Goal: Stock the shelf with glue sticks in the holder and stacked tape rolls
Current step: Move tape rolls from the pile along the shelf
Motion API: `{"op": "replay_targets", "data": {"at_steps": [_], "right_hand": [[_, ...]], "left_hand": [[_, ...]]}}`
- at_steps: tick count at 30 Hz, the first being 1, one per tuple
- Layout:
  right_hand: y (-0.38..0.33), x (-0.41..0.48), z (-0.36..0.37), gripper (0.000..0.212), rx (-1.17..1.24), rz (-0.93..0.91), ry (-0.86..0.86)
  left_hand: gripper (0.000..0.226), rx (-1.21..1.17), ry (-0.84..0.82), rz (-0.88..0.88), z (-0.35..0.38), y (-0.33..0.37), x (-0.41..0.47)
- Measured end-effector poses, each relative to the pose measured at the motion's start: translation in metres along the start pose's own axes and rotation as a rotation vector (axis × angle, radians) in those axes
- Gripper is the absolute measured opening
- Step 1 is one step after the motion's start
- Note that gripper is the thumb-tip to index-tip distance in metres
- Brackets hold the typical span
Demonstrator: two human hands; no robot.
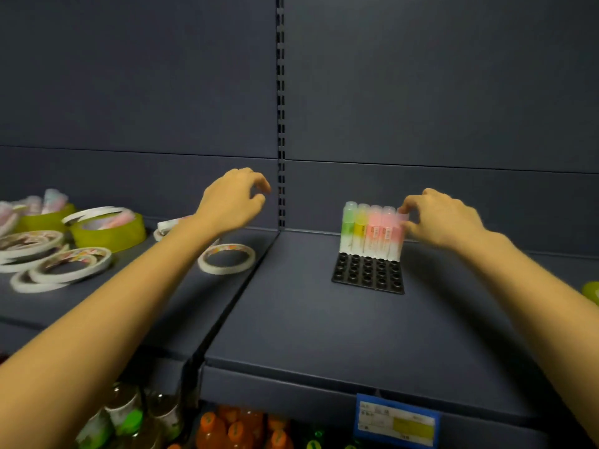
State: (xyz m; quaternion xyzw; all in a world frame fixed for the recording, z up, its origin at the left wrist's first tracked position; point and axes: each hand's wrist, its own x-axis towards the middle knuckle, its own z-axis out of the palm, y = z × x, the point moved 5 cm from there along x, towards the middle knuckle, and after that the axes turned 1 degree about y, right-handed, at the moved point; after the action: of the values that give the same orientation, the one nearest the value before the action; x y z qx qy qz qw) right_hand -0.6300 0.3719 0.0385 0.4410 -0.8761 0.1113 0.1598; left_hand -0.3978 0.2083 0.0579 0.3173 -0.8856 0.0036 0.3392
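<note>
Only five pastel glue sticks (372, 231) stand in the black holder (368, 277).

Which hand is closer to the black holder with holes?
Right. The right hand pinches the end glue stick standing in the black holder; the left hand hovers well off to its left.

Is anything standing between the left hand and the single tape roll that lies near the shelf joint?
Nothing visible does. The left hand hovers, holding nothing, above the single tape roll, which lies flat and alone on the shelf; the other rolls lie farther left.
</note>
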Motion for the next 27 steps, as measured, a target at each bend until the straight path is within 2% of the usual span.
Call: {"op": "replay_targets", "data": {"at_steps": [2,3,5,7,9,12,16,19,22,27], "right_hand": [[-0.012,0.001,-0.006,0.037,-0.125,0.013,0.015],[-0.022,-0.001,-0.011,0.039,-0.132,0.005,0.074],[-0.053,-0.008,-0.020,0.037,-0.018,-0.053,0.224],[-0.091,-0.015,-0.023,0.034,0.117,-0.141,0.264],[-0.130,-0.015,-0.015,0.031,0.163,-0.199,0.165],[-0.183,-0.011,0.006,0.029,0.107,-0.275,-0.009],[-0.233,-0.005,0.032,0.024,0.084,-0.286,-0.170],[-0.267,-0.002,0.046,0.027,0.071,-0.277,-0.222],[-0.306,-0.003,0.051,0.031,0.100,-0.307,-0.226],[-0.381,-0.017,0.059,0.041,0.132,-0.382,-0.301]], "left_hand": [[0.027,0.006,0.026,-0.052,-0.013,-0.023,-0.009],[0.026,0.015,0.039,-0.082,-0.020,-0.034,-0.014],[0.026,0.034,0.060,-0.153,-0.032,-0.060,-0.023],[0.026,0.045,0.067,-0.221,-0.043,-0.084,-0.033],[0.025,0.041,0.056,-0.263,-0.051,-0.108,-0.045],[0.024,0.061,0.049,-0.299,-0.065,-0.142,-0.065],[0.021,0.100,0.047,-0.352,-0.093,-0.189,-0.090],[0.026,0.157,0.019,-0.412,-0.110,-0.227,-0.104],[0.026,0.263,-0.090,-0.429,-0.113,-0.255,-0.116],[0.033,0.269,-0.202,-0.416,-0.110,-0.294,-0.129]]}}
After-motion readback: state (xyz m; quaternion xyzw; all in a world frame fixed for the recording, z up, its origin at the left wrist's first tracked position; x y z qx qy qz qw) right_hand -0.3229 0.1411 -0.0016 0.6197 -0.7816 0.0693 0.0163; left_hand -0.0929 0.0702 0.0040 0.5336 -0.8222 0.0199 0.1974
